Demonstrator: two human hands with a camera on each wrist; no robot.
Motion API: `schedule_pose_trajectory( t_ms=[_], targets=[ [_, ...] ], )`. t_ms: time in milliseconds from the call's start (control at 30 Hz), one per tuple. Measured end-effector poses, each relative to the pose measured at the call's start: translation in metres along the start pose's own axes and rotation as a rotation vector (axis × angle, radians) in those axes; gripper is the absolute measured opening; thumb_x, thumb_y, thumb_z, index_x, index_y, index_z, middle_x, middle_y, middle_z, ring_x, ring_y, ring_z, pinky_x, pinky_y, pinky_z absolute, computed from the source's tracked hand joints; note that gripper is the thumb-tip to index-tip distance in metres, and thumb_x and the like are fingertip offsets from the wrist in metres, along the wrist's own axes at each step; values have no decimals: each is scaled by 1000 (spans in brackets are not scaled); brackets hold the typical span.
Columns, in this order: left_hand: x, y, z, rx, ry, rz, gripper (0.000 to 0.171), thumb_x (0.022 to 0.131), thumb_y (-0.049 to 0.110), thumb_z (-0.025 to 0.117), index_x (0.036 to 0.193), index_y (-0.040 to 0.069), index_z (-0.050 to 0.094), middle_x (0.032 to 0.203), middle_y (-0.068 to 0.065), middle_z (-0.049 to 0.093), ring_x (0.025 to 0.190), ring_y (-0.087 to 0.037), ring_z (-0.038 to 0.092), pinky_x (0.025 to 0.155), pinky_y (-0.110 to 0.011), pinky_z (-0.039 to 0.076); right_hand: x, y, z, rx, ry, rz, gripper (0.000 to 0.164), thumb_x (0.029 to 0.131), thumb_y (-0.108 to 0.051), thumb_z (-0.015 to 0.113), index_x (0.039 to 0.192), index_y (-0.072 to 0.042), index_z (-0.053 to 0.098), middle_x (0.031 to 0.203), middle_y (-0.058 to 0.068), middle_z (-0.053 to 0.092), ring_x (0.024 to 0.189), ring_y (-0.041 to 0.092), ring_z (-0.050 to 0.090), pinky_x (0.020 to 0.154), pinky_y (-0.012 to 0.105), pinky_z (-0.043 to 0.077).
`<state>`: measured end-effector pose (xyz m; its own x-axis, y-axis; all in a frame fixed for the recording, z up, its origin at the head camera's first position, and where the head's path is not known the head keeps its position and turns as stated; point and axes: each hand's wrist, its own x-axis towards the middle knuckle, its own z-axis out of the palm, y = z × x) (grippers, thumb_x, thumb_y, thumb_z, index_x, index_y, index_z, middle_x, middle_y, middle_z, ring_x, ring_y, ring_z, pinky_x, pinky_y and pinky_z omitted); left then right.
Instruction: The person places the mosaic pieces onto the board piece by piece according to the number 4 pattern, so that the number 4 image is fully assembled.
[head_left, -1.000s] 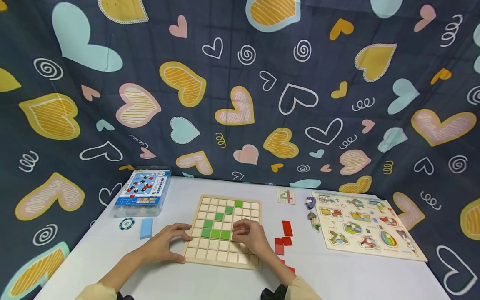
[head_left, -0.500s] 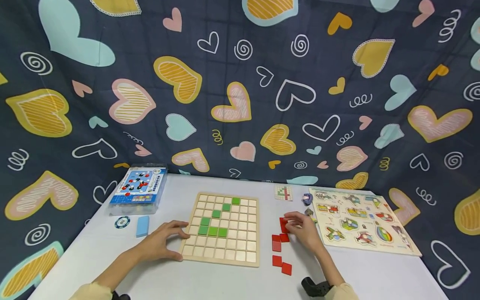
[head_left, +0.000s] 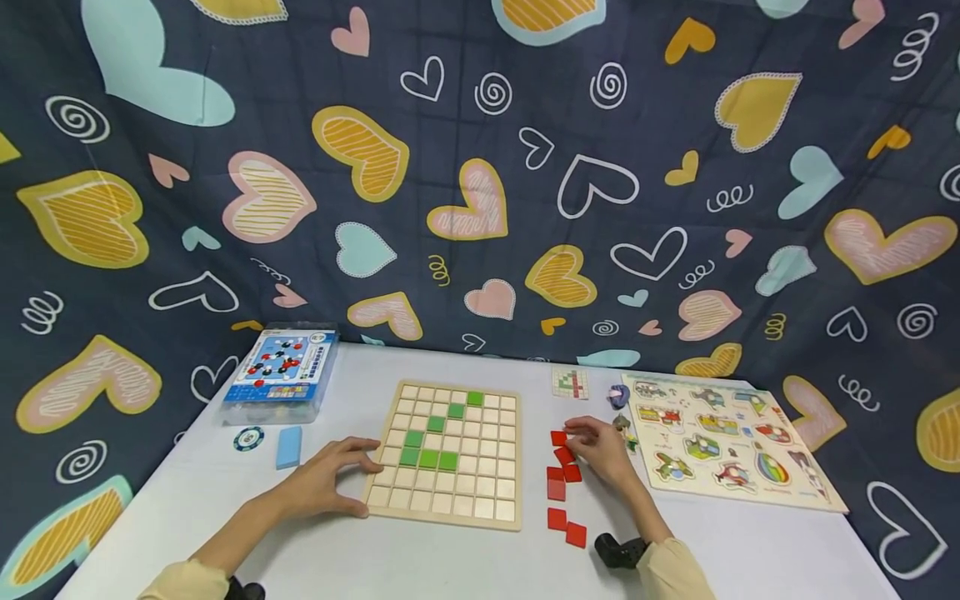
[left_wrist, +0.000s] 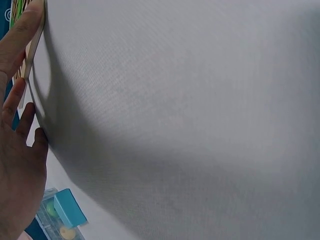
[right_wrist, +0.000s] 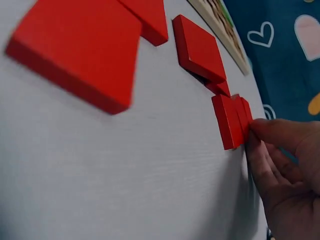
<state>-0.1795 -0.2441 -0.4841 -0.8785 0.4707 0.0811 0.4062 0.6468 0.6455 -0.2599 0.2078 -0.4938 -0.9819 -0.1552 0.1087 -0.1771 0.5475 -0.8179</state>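
Observation:
A wooden grid board lies on the white table, with several green square tiles set in its cells. My left hand rests at the board's left edge, thumb and fingers spread apart. The left wrist view shows that hand along the board's rim. Right of the board, several red square tiles lie in a loose column. My right hand is at the column's far end, thumb and forefinger pinching the edge of a red tile. Other red tiles appear large in the right wrist view.
A small pattern card lies behind the red tiles. Two small figures stand beside a wooden picture puzzle at right. At left are a clear boxed set, a round chip and a blue block.
My right hand has gone from the board to the red tiles on the right. A red tile at the far end now lies apart from the one beside it. The left hand stays at the board.

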Motion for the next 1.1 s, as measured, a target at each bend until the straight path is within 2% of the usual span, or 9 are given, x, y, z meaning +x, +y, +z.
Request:
schedule_pose_trajectory(
  t_ms=[100,267,533,700,933,1100],
  targets=[
    [0,0,0,1,6,4,49,66,47,82,106,23,68,138,-14,48,125,-46,39,97,-67,34,5,-4,1,-17,-31,3,25,82,5,70,107,2,67,99,15,70,76,18,64,68,19,52],
    [-1,2,0,6,10,7,50,66,48,82,106,23,68,138,-14,48,125,-46,40,98,-67,34,13,-7,1,-49,-82,12,21,83,2,71,103,0,67,99,13,70,80,20,66,68,21,53],
    [-3,2,-1,-12,-7,-2,50,67,48,81,108,23,68,139,-12,47,126,-45,38,98,-67,33,15,-12,0,-76,-103,35,21,79,1,74,99,0,68,94,10,71,75,17,64,60,22,52],
    [-1,1,-1,-5,-6,1,49,67,48,81,108,25,68,139,-12,47,127,-45,38,98,-67,33,17,-12,4,-88,-62,27,19,78,0,76,96,-1,70,89,7,71,72,15,64,59,21,51],
    [-1,0,0,-6,-3,8,50,67,48,81,108,24,68,139,-12,47,127,-45,38,98,-67,33,18,-10,12,-63,50,-18,15,76,1,77,91,-1,72,79,6,70,67,13,62,59,19,51],
    [-1,0,0,-4,-1,17,50,67,48,81,107,23,68,138,-14,48,126,-46,39,98,-67,33,21,-13,18,-23,93,2,16,76,1,77,91,-1,72,78,6,70,67,14,61,58,19,49]
  ],
)
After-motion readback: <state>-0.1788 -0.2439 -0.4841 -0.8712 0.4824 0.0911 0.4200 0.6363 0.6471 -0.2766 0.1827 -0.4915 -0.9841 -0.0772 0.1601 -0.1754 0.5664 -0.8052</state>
